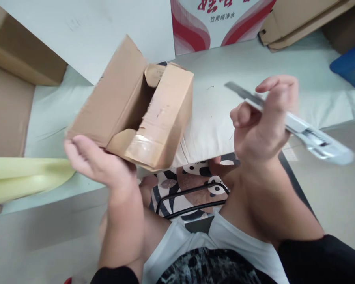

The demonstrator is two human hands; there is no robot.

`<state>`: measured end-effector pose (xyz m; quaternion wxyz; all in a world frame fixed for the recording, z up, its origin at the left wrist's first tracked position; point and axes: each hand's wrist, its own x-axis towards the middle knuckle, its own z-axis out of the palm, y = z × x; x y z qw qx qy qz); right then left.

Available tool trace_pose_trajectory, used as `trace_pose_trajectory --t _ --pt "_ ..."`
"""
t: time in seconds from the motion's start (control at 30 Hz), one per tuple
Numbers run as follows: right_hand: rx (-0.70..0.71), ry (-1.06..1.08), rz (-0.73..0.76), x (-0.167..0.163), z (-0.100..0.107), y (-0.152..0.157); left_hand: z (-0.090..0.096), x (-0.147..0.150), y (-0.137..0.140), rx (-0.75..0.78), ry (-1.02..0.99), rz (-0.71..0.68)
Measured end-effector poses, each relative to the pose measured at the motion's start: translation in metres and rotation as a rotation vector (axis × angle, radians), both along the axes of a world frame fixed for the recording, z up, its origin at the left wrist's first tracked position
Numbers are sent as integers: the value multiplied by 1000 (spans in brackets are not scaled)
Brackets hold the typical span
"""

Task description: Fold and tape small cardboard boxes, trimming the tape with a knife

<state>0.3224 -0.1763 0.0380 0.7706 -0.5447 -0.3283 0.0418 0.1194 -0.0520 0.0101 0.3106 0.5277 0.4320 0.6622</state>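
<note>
A small brown cardboard box (165, 114) is tilted in front of me, its lid flap folded back to the left and its top partly open. A strip of clear tape shines on its near corner. My left hand (100, 159) supports the box from below at its near left side, fingers curled along the edge of the flap. My right hand (263, 118) is closed around a utility knife (316, 138), to the right of the box and apart from it. The knife's blade is out and points to the upper left. The inside of the box is mostly in shadow.
Behind the box stand a large white carton (106, 31) and a red-and-white water carton (219, 27). Flattened cardboard (301, 19) and a blue container (352, 65) are at the right. An open brown carton (23, 47) and a pale yellow object (26, 177) lie at the left.
</note>
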Motion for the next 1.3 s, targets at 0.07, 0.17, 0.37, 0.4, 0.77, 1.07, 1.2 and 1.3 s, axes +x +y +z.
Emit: trace_pose_trajectory --t 0.07,0.17,0.37,0.4,0.77,1.07,1.2,1.3 --pt "-17 -24 -41 7 -3 2 5 -14 13 41 -151 16" --pt "-52 -35 -12 11 -3 0 14 -31 20 -201 -116 -94" --pt "-177 -120 517 -3 2 -9 27 -33 4 -833 29 -394" --pt "-195 -153 649 -5 2 -11 26 -31 2 -860 38 -438" --pt "-344 -452 1031 0 1 -10 17 -27 4 -987 53 -488" --pt "-388 -435 1092 5 3 -15 26 -20 0 -1028 80 -468" --pt "-359 -380 1127 5 -1 -13 24 -20 1 -1049 99 -469" --pt "-269 -223 1036 2 -6 -10 19 -21 1 -1009 44 -529"
